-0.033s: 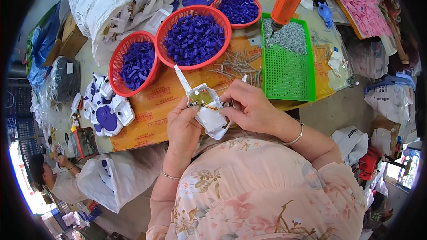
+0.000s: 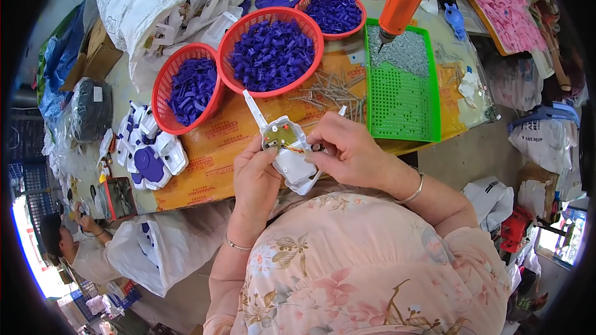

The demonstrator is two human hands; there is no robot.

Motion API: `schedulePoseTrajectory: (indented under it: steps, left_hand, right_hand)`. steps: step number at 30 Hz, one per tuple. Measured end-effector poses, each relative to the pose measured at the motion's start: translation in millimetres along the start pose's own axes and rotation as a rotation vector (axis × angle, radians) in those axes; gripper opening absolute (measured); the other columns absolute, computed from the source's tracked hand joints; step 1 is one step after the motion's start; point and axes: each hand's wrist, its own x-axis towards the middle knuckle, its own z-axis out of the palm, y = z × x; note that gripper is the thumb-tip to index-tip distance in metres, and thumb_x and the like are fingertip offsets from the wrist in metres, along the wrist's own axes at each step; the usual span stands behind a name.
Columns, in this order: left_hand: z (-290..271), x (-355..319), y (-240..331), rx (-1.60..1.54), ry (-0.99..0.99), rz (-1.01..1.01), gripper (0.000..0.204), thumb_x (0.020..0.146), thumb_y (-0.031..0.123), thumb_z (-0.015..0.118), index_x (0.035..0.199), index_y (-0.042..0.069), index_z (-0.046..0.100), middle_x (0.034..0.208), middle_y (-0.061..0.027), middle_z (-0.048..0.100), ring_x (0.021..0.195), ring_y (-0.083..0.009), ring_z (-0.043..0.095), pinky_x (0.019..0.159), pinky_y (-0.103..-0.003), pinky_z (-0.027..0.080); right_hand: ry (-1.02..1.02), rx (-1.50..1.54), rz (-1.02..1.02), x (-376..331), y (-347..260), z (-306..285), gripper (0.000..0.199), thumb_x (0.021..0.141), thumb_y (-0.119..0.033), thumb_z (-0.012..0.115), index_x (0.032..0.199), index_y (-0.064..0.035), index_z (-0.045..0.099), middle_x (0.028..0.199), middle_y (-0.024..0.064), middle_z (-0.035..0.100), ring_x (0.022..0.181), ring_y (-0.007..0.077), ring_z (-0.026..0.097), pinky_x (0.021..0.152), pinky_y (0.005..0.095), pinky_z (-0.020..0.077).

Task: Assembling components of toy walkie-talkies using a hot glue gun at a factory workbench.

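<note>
My left hand [image 2: 257,175] grips the side of an open white plastic housing [image 2: 290,166] above the table's front edge. A thin white arm sticks up from the housing's far end. Inside it lies a green circuit board [image 2: 277,135] with small red and dark parts. Reddish-yellow wires [image 2: 294,148] run from the board toward my right hand [image 2: 349,150]. The fingers of that hand are pinched together at the housing's right edge. A small dark part shows by the fingertips, but what they hold is mostly hidden.
Red baskets [image 2: 270,49] of purple parts stand beyond my hands. Right of them are loose metal pins [image 2: 338,92] and a green tray [image 2: 403,102] of small screws under a hanging orange power screwdriver [image 2: 406,0]. White-and-purple casings [image 2: 149,161] lie left. Another person [image 2: 81,251] sits far left.
The fingertips of my right hand have shifted slightly at the housing's edge, and the wires lie a little differently. My left hand keeps its grip.
</note>
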Motion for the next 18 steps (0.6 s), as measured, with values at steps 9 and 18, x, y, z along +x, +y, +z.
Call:
schedulePoseTrajectory:
  steps: [9, 18]
  left_hand:
    - [7, -4, -2, 0.029, -0.002, 0.036, 0.037, 0.085, -0.002, 0.041, 0.120, -0.008, 0.049, 0.110, -0.0133, 0.060, 0.098, -0.0186, 0.060, 0.088, -0.032, 0.047]
    - [5, -3, -10, -0.068, -0.007, 0.041, 0.037, 0.086, -0.002, 0.039, 0.121, -0.007, 0.048, 0.112, -0.0145, 0.059, 0.102, -0.0215, 0.059, 0.090, -0.035, 0.047]
  right_hand:
    - [0.081, -0.241, -0.233, 2, 1, 10, 0.018, 0.075, -0.011, 0.067, 0.089, -0.0051, 0.057, 0.084, 0.0091, 0.052, 0.067, 0.0267, 0.058, 0.056, 0.0361, 0.0473]
    - [0.149, -0.240, -0.331, 2, 12, 17, 0.016, 0.073, -0.005, 0.064, 0.082, -0.0036, 0.051, 0.078, 0.0101, 0.048, 0.061, 0.0275, 0.055, 0.049, 0.0361, 0.0455]
